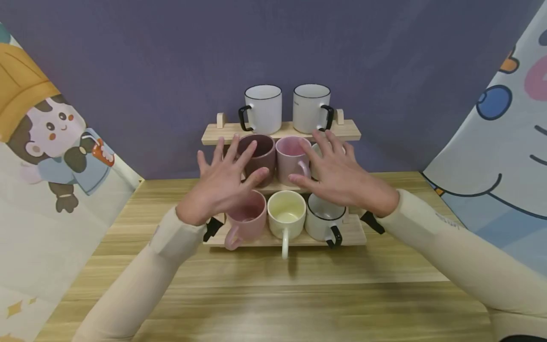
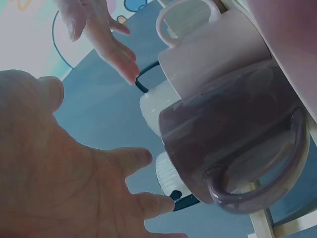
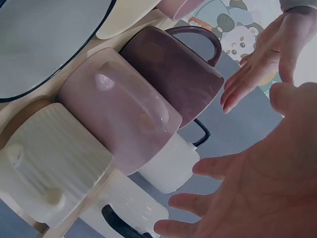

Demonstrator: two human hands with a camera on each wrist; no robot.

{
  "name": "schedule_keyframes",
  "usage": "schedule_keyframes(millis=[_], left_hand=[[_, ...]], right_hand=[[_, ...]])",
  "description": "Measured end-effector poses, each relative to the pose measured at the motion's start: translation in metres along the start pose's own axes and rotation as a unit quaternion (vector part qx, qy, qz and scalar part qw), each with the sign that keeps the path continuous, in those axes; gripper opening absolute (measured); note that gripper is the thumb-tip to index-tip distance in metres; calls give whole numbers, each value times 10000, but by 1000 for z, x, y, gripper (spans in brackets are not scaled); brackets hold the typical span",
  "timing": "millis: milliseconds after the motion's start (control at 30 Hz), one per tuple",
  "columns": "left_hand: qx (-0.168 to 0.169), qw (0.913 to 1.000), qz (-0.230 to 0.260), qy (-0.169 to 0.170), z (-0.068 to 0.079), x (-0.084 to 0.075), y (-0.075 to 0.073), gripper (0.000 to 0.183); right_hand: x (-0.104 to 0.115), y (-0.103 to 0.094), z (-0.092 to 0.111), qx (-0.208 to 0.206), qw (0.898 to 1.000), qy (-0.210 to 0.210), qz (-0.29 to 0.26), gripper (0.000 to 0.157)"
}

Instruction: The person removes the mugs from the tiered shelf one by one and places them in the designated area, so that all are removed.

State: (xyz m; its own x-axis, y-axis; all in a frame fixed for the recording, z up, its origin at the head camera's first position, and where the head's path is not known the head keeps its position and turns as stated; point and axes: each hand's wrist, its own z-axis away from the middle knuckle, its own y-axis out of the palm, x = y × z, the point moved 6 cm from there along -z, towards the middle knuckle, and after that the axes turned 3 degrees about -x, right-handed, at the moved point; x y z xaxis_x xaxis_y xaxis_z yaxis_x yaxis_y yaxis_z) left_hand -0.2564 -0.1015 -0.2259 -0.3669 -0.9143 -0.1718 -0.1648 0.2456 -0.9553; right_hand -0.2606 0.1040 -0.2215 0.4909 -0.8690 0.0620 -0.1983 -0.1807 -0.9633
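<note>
Both hands hover over a three-step wooden rack of mugs, fingers spread and holding nothing. My left hand [image 1: 224, 183] is nearest the dark purple mug [image 1: 266, 164] on the middle step and overlaps the pink mug [image 1: 249, 218] below. My right hand [image 1: 337, 175] is beside the lilac mug [image 1: 288, 166]; it mostly hides a white ribbed mug [image 3: 64, 158]. On the top step stand two white mugs with black rims, a left one [image 1: 265, 111] and a right one [image 1: 308, 111]. A pale yellow mug [image 1: 286, 223] and a black-rimmed white mug [image 1: 322, 221] share the bottom step with the pink one.
The rack [image 1: 355, 230] stands on a wood-grain table [image 1: 273, 304] against a blue-grey back wall [image 1: 171, 85]. Cartoon-printed panels flank it, a left panel [image 1: 25, 213] and a right panel [image 1: 478, 156]. The mug handles on the bottom step jut forward.
</note>
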Motion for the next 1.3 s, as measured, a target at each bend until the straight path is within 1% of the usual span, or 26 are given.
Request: schedule_keyframes(millis=[100,267,333,433,533,600,700,800,933,1067,1167,1300], left_hand=[[-75,9999,64,-50,0,5,-2,82],[-404,9987,294,-118,-1,21,-8,81],[-553,9973,454,-191,-2,31,-10,79],[-771,9934,776,-344,-6,50,-10,74],[-954,9876,1157,-461,-9,70,-7,64],[-1003,9840,1364,-551,-11,83,-3,56],[-980,9811,1539,-641,-14,98,5,47],[-904,9798,1641,-693,-16,113,18,43],[-674,9790,1725,-854,-20,130,40,45],[-544,9794,1691,-958,-22,136,53,45],[-529,9807,1645,-915,-23,138,59,43],[-492,9829,1590,-792,-20,137,65,41]], right_hand=[[-2,-2,-2,-42,10000,-49,16,87],[-14,-12,-9,-293,9994,-8,-183,83],[-21,-18,-12,-431,9986,80,-311,82],[-33,-27,-19,-528,9971,282,-476,81],[-44,-37,-30,-652,9937,542,-735,79],[-52,-43,-39,-779,9902,704,-924,77],[-65,-51,-54,-900,9836,943,-1243,75],[-76,-55,-68,-892,9786,1141,-1463,74],[-84,-58,-88,-721,9779,1210,-1542,74],[-88,-58,-103,-441,9799,1263,-1481,76],[-89,-57,-111,-276,9807,1265,-1465,76],[-91,-55,-119,-168,9819,1167,-1484,73]])
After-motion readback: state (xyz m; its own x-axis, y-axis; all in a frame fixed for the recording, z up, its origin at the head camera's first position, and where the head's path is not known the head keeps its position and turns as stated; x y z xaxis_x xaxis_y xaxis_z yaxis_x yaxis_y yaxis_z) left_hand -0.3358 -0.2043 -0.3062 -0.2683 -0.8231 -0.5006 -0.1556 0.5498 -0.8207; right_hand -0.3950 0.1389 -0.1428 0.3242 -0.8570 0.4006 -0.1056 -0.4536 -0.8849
